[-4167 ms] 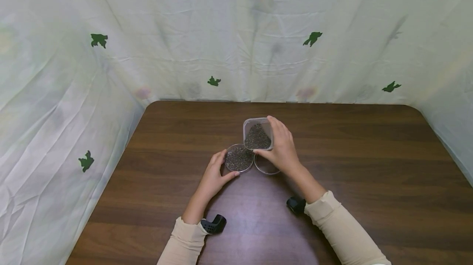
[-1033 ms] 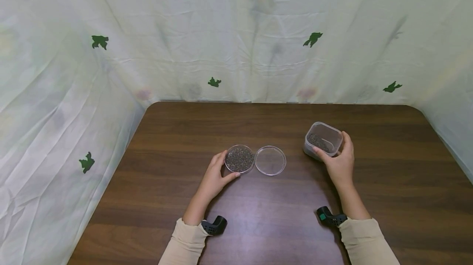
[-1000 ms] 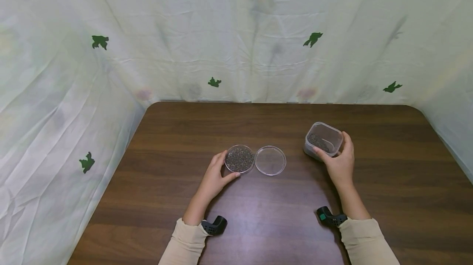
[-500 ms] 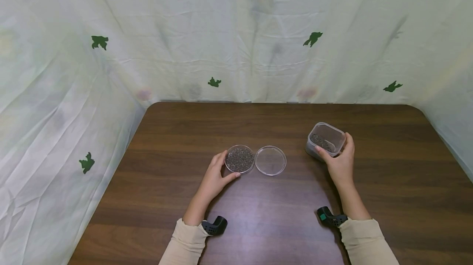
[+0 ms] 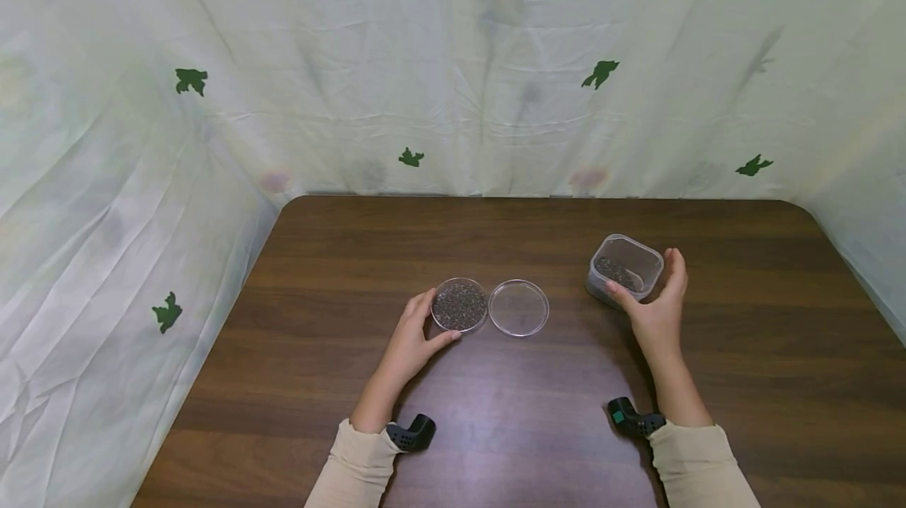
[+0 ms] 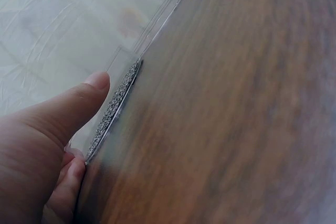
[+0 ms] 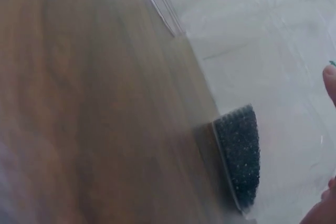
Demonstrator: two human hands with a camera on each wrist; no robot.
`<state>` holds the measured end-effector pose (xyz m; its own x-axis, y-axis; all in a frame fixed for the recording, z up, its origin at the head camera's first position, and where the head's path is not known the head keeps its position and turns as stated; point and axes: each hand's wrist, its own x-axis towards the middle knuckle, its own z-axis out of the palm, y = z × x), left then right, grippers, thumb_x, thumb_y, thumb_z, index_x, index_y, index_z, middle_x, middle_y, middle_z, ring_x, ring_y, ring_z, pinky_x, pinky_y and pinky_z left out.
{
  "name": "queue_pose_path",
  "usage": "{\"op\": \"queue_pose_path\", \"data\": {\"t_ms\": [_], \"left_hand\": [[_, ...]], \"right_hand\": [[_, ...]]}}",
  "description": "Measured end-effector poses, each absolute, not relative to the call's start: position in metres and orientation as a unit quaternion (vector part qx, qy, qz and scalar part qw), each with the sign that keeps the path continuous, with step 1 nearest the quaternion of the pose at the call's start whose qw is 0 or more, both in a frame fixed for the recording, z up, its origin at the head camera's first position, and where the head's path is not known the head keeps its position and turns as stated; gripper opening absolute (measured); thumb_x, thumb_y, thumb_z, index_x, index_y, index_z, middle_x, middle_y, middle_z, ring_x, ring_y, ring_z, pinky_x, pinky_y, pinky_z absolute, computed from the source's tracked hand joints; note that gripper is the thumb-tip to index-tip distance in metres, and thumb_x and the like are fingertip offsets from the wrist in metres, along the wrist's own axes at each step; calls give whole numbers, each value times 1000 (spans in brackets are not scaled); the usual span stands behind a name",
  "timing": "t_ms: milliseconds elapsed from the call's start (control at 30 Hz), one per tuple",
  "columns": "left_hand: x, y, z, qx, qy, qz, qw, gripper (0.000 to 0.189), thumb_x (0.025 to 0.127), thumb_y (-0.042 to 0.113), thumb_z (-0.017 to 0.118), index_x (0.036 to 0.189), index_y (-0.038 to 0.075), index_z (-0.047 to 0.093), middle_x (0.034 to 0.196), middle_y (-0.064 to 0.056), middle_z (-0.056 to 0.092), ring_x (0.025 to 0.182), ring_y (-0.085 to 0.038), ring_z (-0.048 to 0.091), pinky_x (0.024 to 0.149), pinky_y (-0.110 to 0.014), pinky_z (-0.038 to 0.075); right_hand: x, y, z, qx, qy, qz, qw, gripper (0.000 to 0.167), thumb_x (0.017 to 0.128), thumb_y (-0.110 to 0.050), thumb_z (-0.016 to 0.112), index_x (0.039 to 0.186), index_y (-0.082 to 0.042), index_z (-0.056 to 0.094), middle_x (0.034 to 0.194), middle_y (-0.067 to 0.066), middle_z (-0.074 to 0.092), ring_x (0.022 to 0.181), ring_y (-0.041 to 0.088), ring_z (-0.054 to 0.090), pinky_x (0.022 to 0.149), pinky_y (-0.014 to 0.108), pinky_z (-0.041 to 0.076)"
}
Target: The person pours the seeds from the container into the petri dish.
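My left hand [image 5: 409, 337] holds a round clear petri dish [image 5: 458, 305] full of small dark grains, thumb at the near rim and fingers at the left side. The left wrist view shows the grain layer [image 6: 113, 111] edge-on behind the thumb. A clear petri dish lid [image 5: 519, 308] lies right beside the dish. On the right, a rectangular clear plastic container [image 5: 628, 258] stands on the table with dark grains [image 7: 239, 156] heaped toward one side. My right hand [image 5: 657, 303] is spread beside it, thumb over the near rim, the other fingers raised off its right side.
The brown wooden table [image 5: 354, 248] has rounded far corners. A pale curtain [image 5: 453, 60] with green leaf shapes hangs behind it and along both sides. Dark camera mounts [image 5: 412, 432] sit on both wrists.
The container has gone from tilted above the dish to standing at the right. Lately my right fingers have come away from its side. My left hand has stayed at the dish.
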<state>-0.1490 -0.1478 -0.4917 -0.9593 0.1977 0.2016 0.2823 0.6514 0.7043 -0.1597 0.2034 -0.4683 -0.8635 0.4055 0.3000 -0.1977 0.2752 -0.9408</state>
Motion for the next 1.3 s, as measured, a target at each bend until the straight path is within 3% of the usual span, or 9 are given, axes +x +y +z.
{"op": "queue_pose_path", "data": {"t_ms": [433,600,733,1100,1300], "left_hand": [[-149,-148,-493,-128,-908,-397,51,84,71,32,76,135,-4,34,130,-21,39,120,-33,38,97,-45,31],[-149,-148,-493,-129,-907,-398,51,84,72,32,75,135,-4,34,130,-21,39,120,-33,38,97,-45,31],[-149,-148,-493,-128,-907,-397,49,84,72,32,75,135,-4,34,131,-21,39,120,-32,37,97,-45,31],[-148,-148,-490,-129,-908,-396,47,83,73,32,75,135,-4,34,131,-21,38,120,-33,38,97,-45,32],[-148,-148,-490,-125,-908,-397,41,83,73,33,74,136,-3,34,132,-21,38,121,-32,37,97,-44,31]], "right_hand": [[-140,175,-427,57,-702,638,311,93,59,18,72,137,0,25,140,12,27,131,21,21,105,34,18],[-141,167,-426,123,-713,617,309,97,52,24,74,134,11,24,138,23,27,131,27,20,106,37,15],[-142,162,-429,155,-714,618,288,101,48,26,74,133,15,21,135,31,25,130,29,21,105,38,15],[-138,151,-431,166,-779,574,189,100,55,14,79,137,8,20,139,23,25,131,24,21,104,30,19],[-140,147,-435,170,-799,562,129,102,56,7,81,137,9,19,140,21,24,130,29,22,103,30,20]]}}
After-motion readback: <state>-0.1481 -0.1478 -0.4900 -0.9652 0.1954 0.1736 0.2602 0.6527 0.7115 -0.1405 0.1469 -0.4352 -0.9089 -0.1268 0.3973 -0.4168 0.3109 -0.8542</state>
